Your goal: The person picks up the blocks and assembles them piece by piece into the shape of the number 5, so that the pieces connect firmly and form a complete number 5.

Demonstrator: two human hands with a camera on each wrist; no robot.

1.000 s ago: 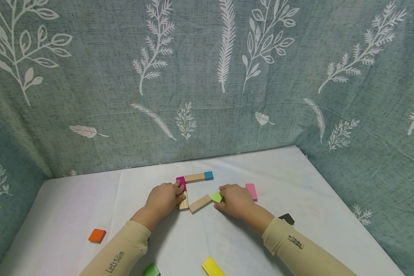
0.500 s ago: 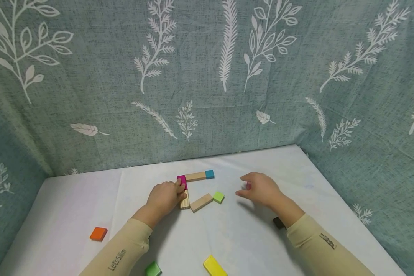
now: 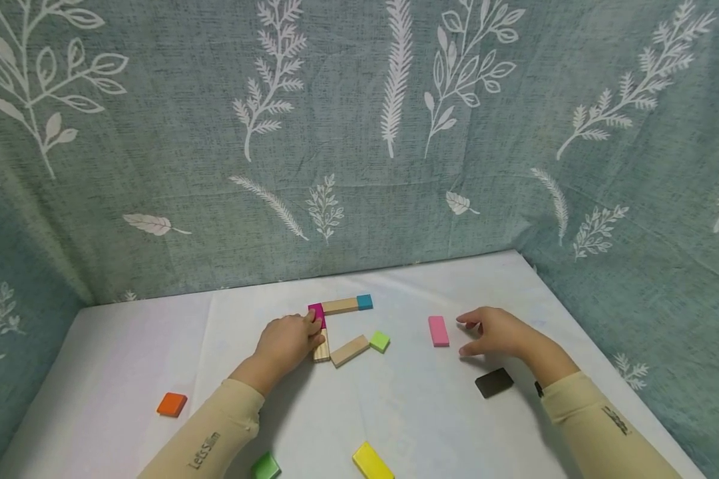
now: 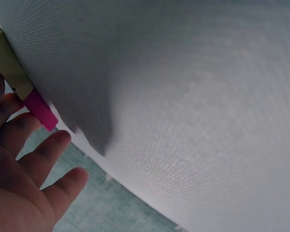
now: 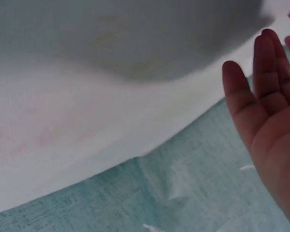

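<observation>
My left hand [image 3: 287,340] touches a magenta block [image 3: 316,315] and the plain wooden block [image 3: 321,347] joined to its near end. In the left wrist view those fingers lie along one side of the two blocks, the outer ones spread. From the magenta block's far end a wooden block [image 3: 339,306] runs right to a blue block [image 3: 365,302]. Another wooden block [image 3: 350,350] slants from the near corner towards a lime green block [image 3: 380,342]. My right hand [image 3: 503,332] is apart from everything, fingers parted, just right of a pink block [image 3: 439,331].
A black block [image 3: 494,382] lies nearer than the right hand; another dark piece [image 3: 538,389] shows by the right cuff. Orange [image 3: 172,404], green [image 3: 266,466] and yellow blocks [image 3: 373,460] lie on the white tabletop [image 3: 114,359]. Patterned curtains [image 3: 359,133] hang behind and at both sides.
My right hand has let go of the lime green block and moved right, past the pink block, uncovering it and the black block. The left hand stays at the magenta block.
</observation>
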